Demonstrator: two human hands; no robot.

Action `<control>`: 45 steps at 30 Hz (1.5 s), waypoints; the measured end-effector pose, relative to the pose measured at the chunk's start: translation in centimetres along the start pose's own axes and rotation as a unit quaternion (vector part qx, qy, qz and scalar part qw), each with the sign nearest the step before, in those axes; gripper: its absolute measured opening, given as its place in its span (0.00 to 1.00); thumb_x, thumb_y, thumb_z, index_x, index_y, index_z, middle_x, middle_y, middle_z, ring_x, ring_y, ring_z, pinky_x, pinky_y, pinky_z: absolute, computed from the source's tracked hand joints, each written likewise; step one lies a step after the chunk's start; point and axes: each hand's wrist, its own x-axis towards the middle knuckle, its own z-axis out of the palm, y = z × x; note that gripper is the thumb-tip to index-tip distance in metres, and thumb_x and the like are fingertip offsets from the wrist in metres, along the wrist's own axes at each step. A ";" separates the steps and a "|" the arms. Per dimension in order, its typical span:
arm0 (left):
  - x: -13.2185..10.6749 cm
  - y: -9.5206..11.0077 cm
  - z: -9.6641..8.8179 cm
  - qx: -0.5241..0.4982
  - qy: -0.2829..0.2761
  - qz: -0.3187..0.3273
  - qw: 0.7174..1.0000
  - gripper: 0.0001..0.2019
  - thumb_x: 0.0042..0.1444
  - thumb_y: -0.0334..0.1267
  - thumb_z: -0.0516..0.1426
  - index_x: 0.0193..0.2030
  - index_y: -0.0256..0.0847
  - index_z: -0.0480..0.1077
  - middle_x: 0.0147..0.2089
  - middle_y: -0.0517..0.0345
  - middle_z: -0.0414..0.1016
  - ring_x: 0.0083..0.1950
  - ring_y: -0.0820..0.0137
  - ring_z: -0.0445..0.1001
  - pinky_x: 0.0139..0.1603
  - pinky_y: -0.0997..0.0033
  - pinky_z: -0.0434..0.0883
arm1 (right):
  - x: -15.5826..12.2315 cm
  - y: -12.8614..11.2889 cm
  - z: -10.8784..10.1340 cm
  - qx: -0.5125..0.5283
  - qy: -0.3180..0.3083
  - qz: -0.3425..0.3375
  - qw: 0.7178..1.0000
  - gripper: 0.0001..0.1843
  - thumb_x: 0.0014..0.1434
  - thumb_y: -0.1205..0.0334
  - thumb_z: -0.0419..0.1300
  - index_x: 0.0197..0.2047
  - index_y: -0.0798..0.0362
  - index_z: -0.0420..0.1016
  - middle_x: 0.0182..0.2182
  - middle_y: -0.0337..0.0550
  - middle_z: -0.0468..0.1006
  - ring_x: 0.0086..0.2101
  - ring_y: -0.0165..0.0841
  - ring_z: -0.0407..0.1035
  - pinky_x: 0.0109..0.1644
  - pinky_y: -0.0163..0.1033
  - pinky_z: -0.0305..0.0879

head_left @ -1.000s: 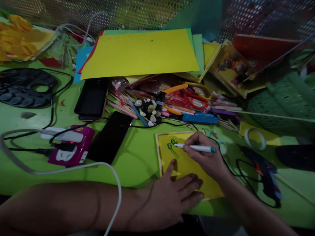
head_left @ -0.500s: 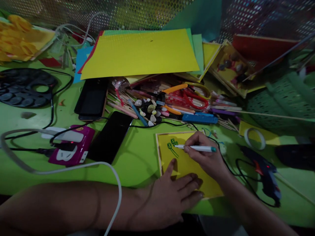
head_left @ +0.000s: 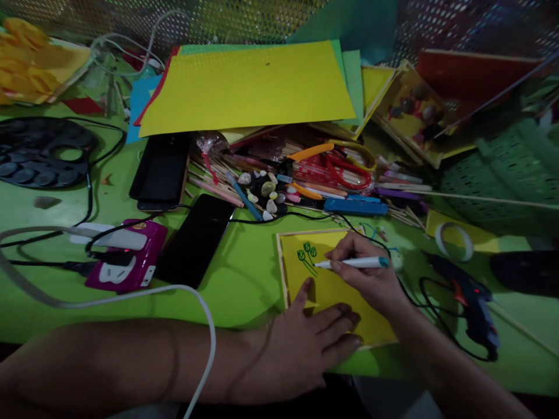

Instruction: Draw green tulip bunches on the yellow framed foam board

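The yellow panel (head_left: 325, 293), edged with pale strips, lies at the near side of the green table (head_left: 247, 273), right of centre, and bears a green drawing (head_left: 307, 254) of three flowers. The right hand (head_left: 371, 282) pinches a white marker (head_left: 364, 263) between thumb and fingers, tip at the drawing's right side, while the left hand (head_left: 299, 352) lies palm-down across the panel's near left part — fingers spread, the farthest one well apart. Beyond are pebbles (head_left: 268, 189) and scissors (head_left: 347, 169); a glue gun (head_left: 469, 305) lies right, a black phone (head_left: 196, 241) left.
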 end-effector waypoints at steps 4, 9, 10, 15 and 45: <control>0.0 0.1 0.1 0.004 0.007 -0.005 1.000 0.37 0.66 0.59 0.56 0.77 0.47 0.55 0.81 0.57 0.53 0.79 0.61 0.49 0.75 0.38 0.56 | 0.0 -0.2 -0.1 0.011 -0.007 0.003 1.000 0.07 0.56 0.62 0.66 0.30 0.48 0.71 0.26 0.37 0.73 0.39 0.42 0.79 0.42 0.42 0.73; 0.0 -0.1 -0.2 0.006 0.012 0.001 1.000 0.37 0.67 0.59 0.56 0.77 0.46 0.56 0.81 0.56 0.55 0.79 0.61 0.49 0.76 0.39 0.56 | 0.1 -0.8 0.0 0.023 -0.016 -0.004 1.000 0.08 0.53 0.64 0.66 0.27 0.48 0.71 0.24 0.35 0.70 0.32 0.37 0.75 0.48 0.46 0.76; 0.0 -0.1 -0.2 0.007 0.010 0.002 1.000 0.37 0.67 0.59 0.56 0.77 0.45 0.55 0.81 0.56 0.55 0.80 0.61 0.49 0.75 0.39 0.57 | 0.1 -0.9 0.1 0.023 -0.016 -0.004 1.000 0.08 0.53 0.64 0.66 0.27 0.48 0.70 0.23 0.34 0.70 0.30 0.36 0.74 0.48 0.47 0.76; 0.0 -0.1 -0.1 0.002 0.004 0.007 1.000 0.37 0.67 0.58 0.56 0.77 0.45 0.56 0.81 0.53 0.53 0.80 0.60 0.49 0.75 0.40 0.57 | 0.1 -1.2 0.0 0.021 -0.020 -0.012 1.000 0.08 0.51 0.65 0.66 0.26 0.48 0.70 0.23 0.34 0.69 0.31 0.36 0.74 0.47 0.47 0.76; 0.2 0.0 -0.2 -0.001 -0.013 0.003 1.000 0.34 0.69 0.56 0.54 0.77 0.47 0.56 0.81 0.56 0.54 0.81 0.60 0.48 0.73 0.34 0.58 | 0.4 -0.5 0.3 -0.054 0.052 -0.004 0.997 0.08 0.59 0.59 0.66 0.33 0.48 0.71 0.26 0.37 0.72 0.25 0.31 0.61 0.27 0.37 0.56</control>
